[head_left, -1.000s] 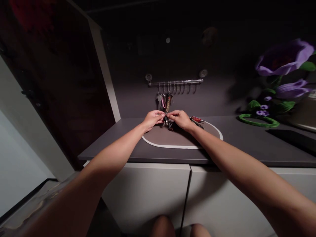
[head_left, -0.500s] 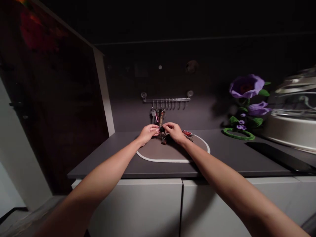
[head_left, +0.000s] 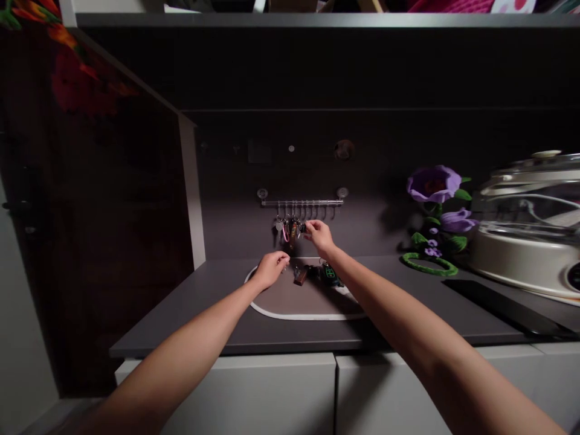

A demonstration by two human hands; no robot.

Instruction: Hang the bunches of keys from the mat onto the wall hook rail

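Note:
My right hand point(head_left: 319, 235) is raised at the hook rail point(head_left: 302, 203) on the back wall. Its thumb and fingers are pinched on a small dark bunch of keys point(head_left: 303, 229), partly hidden by the fingertips. Left of it, several bunches of hanging keys point(head_left: 280, 226) dangle from the rail's hooks, one with a pink loop point(head_left: 286, 233). My left hand point(head_left: 272, 269) hovers low over the left side of the brown mat point(head_left: 290, 305), fingers closed; what they hold, if anything, is unclear. A brown key fob point(head_left: 299, 277) and a dark car key with green marks point(head_left: 330, 273) lie on the mat.
Purple felt flowers point(head_left: 435, 184) with a green ring base stand on the right of the grey counter point(head_left: 181, 320). Beside them are a cream appliance with a clear cover point(head_left: 525, 241) and a flat black slab point(head_left: 502, 307). A shelf edge point(head_left: 317, 20) runs overhead.
My hands have parted. The right has risen to the hooks with the keys, while the left has stayed low near the mat. My view has tilted up, showing the shelf.

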